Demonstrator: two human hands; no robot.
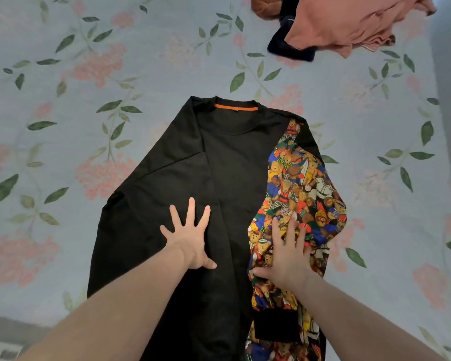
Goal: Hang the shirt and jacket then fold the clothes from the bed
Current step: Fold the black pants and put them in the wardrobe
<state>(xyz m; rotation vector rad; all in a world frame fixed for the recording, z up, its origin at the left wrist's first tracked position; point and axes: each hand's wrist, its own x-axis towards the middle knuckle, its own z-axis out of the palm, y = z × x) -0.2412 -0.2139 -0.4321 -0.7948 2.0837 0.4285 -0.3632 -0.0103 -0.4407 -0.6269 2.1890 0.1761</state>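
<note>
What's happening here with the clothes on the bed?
A person is laying out a black shirt flat on a floral bed sheet, apparently getting it ready to fold. The left hand presses on the plain black part with fingers spread, while the right hand rests flat on the side printed with teddy bears. Near the top right, a small pile of other clothes, pinkish, brown and dark blue, lies crumpled and not yet folded.
</note>
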